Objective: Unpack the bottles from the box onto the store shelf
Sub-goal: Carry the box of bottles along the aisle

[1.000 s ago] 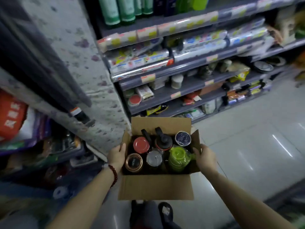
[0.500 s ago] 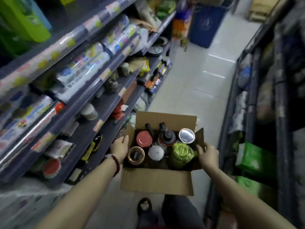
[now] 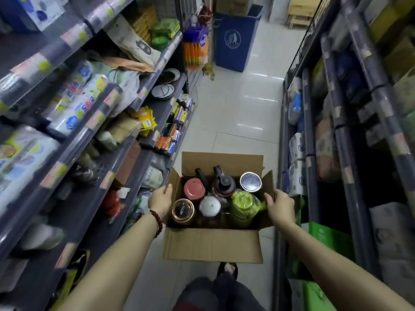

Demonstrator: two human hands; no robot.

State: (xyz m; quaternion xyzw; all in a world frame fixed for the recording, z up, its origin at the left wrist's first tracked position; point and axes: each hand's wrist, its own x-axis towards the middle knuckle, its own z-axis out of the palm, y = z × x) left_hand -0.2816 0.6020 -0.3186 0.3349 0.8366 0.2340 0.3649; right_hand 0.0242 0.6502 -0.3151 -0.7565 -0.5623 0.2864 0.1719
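I carry an open cardboard box (image 3: 213,245) in front of me, above the aisle floor. My left hand (image 3: 160,199) grips its left wall and my right hand (image 3: 281,205) grips its right wall. Inside stand several bottles seen from above: a red-lidded one (image 3: 194,189), a black-capped one (image 3: 224,184), a silver-blue lid (image 3: 250,182), a bronze-rimmed lid (image 3: 183,209), a silver lid (image 3: 210,206) and a green bottle (image 3: 243,204). The store shelf (image 3: 94,158) with packaged goods runs along my left.
A second shelf unit (image 3: 332,140) lines the right side, making a narrow tiled aisle (image 3: 238,113). A blue bin (image 3: 235,39) stands at the aisle's far end. Green packs (image 3: 323,236) sit low on the right. My foot (image 3: 228,269) shows below the box.
My view has swung from facing the shelf end to looking down the aisle. The box stays held in both hands with the same bottles inside.
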